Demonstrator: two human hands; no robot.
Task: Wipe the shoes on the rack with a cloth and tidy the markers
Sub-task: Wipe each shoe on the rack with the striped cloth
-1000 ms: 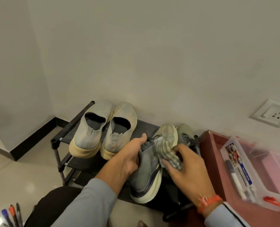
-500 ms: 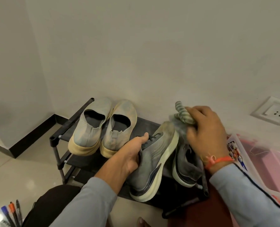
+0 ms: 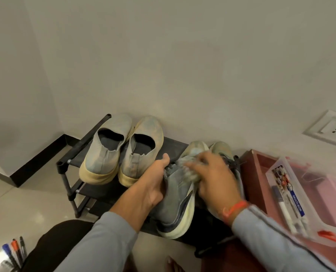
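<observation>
Your left hand [image 3: 149,185] reaches in from lower left, forearm angled up, thumb hooked over the collar of the grey sneaker [image 3: 176,203] and fingers curled round its heel side. The sneaker sits tilted on the black rack [image 3: 78,150], toe toward the wall. Your right hand [image 3: 212,179] comes from lower right, palm down, fingers bunched over the cloth [image 3: 190,174] and pressing it onto the sneaker's upper; this hand is motion-blurred. An orange band [image 3: 234,210] circles the right wrist.

The second grey sneaker [image 3: 222,150] lies just beside, mostly hidden. Two pale slip-ons [image 3: 123,150] stand side by side at the rack's left.

Markers [image 3: 13,252] lie at lower left on the floor. A clear box [image 3: 292,197] at right holds a packet with a blue label; its print looks like "MULTILOCK", but blur leaves that uncertain.
</observation>
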